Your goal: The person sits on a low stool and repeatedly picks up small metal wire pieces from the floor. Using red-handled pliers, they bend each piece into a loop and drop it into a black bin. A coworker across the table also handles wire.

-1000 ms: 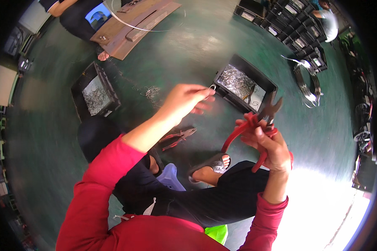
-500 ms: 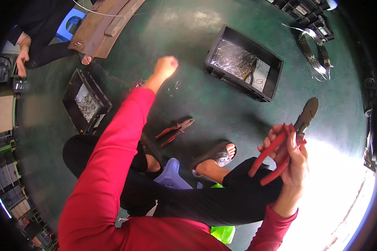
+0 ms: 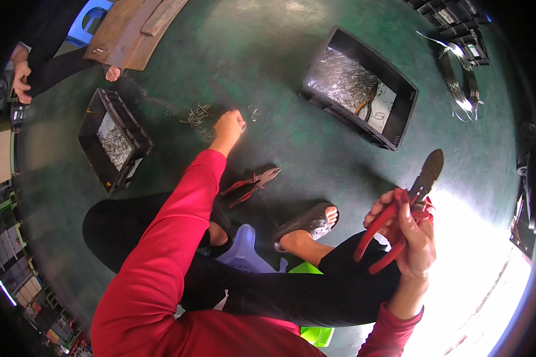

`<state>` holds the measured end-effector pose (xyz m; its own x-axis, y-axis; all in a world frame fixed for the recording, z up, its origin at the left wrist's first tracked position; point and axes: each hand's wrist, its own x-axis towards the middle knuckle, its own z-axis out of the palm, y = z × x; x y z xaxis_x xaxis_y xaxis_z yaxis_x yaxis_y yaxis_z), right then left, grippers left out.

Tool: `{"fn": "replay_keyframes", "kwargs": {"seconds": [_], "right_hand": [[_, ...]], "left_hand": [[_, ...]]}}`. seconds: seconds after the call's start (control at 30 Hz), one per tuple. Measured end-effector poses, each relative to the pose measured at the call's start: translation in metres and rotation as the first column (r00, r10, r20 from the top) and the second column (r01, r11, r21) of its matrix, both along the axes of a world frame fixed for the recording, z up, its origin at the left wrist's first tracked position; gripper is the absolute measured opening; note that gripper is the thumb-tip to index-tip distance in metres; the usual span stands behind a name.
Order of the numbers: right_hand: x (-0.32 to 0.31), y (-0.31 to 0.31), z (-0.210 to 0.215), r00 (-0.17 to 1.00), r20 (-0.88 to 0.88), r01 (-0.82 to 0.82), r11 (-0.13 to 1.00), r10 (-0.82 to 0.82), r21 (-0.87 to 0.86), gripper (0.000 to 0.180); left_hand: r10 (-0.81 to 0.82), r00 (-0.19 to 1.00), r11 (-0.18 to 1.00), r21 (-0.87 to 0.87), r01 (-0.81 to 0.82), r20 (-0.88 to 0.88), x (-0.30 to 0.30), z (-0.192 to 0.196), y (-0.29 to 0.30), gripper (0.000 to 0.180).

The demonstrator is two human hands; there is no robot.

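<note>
While grasping red-handled pliers in right hand at four o'clock, cannot tell hidden grip of left hand at eleven.

Red sleeves, green floor.
The big pliers on the right have red handles and dark grey tips; the small pliers in the middle have red handles too. Trousers are black. Far right, a black box has silver wires. The near stool is purple, the far left one blue, and the boards there are brown.
</note>
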<state>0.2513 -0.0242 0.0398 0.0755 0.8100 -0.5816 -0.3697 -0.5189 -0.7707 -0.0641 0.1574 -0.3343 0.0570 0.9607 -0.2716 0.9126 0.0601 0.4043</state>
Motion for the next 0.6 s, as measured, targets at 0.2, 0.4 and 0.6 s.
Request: {"fn": "replay_keyframes", "kwargs": {"seconds": [0.2,0.4,0.6], "right_hand": [[-0.007,0.003,0.002,0.984,0.138,-0.107,0.994,0.111,-0.038,0.036],[-0.02,-0.003,0.018,0.971,0.135,-0.207,0.977,0.198,0.055,0.037],[-0.028,-0.007,0.03,0.955,0.133,-0.271,0.962,0.264,0.035,0.038]], "left_hand": [[0.108,0.923,0.992,0.013,-0.122,0.369,0.014,0.026,0.012,0.02],[0.162,0.967,0.985,0.029,-0.171,0.198,-0.006,0.03,0.003,0.017],[0.326,0.942,0.945,-0.061,-0.322,0.076,-0.016,-0.01,-0.051,0.029]]}}
